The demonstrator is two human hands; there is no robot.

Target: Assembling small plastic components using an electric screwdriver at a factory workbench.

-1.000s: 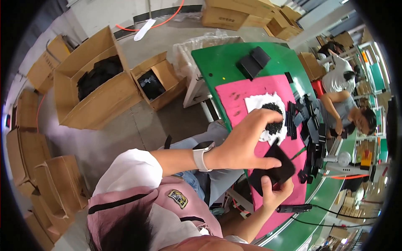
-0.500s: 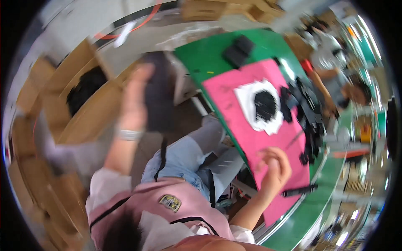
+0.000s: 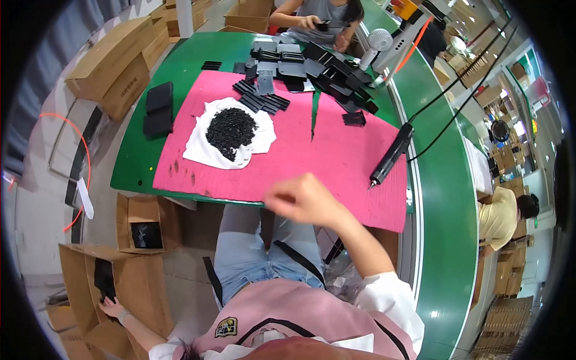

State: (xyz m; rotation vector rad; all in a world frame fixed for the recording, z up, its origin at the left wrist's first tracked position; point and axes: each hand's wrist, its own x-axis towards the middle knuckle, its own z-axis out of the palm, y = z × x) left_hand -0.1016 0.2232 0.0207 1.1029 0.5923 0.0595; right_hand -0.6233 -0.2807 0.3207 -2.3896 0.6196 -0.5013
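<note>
At the lower left my left hand (image 3: 111, 307) reaches inside an open cardboard box (image 3: 139, 288). Its fingers are on the lower end of a flat black piece (image 3: 104, 277), whose exact kind I cannot make out. My right hand (image 3: 303, 199) hovers over the near edge of the pink mat (image 3: 324, 174), blurred, its fingers bent; nothing visible is in it. Beyond it, small black parts (image 3: 230, 132) lie heaped on a white cloth (image 3: 198, 150). On the mat's right side lies a black electric screwdriver (image 3: 393, 155) with a cord.
Black slotted strips (image 3: 261, 98) and stacked black panels (image 3: 336, 75) cover the mat's far side. Two black blocks (image 3: 159, 108) sit on the green table (image 3: 132, 159) at left. A co-worker (image 3: 321, 21) handles something black across the table. A small white fan (image 3: 378, 41) stands at the far right.
My view has swung round toward the table. My left hand has gone from in front of me, holding a flat black piece, down into the box. My right hand has moved to the mat's near edge.
</note>
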